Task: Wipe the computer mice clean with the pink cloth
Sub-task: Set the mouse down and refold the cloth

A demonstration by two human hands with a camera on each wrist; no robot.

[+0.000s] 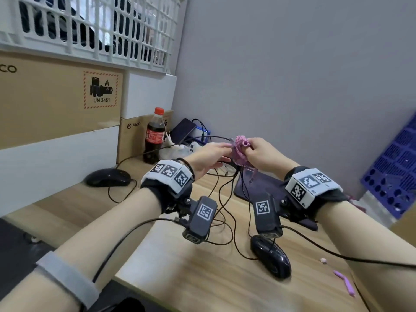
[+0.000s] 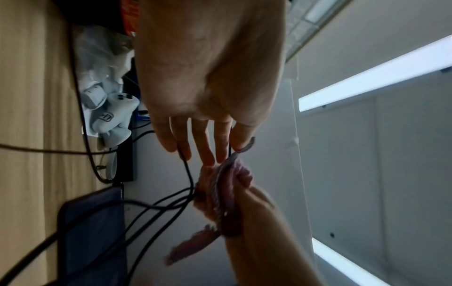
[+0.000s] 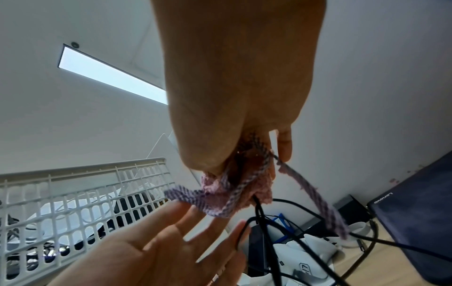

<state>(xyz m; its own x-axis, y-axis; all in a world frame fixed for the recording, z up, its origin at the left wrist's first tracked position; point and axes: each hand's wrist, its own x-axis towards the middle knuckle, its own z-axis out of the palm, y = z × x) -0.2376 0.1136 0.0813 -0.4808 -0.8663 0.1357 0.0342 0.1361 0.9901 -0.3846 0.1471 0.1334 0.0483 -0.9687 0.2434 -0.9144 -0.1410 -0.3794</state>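
My right hand (image 1: 258, 152) grips the bunched pink cloth (image 1: 240, 152) in the air above the desk; the cloth (image 3: 234, 195) is wadded round a black cable (image 1: 227, 188), with a loose strip hanging. My left hand (image 1: 219, 153) reaches in with straight fingers, and its fingertips (image 2: 208, 154) touch the cloth (image 2: 229, 185). The cable runs past those fingers. One black mouse (image 1: 108, 177) lies at the left of the wooden desk (image 1: 202, 278). A second black mouse (image 1: 270, 256) lies near the front, below my right wrist.
A cola bottle (image 1: 155, 136), cardboard boxes (image 1: 56, 97) and a white slatted basket (image 1: 90, 30) stand along the left wall. A dark Lenovo laptop (image 3: 415, 222) lies under my hands, white controllers (image 2: 110, 114) behind. A blue crate (image 1: 396, 167) leans at right. Loose cables cross the desk.
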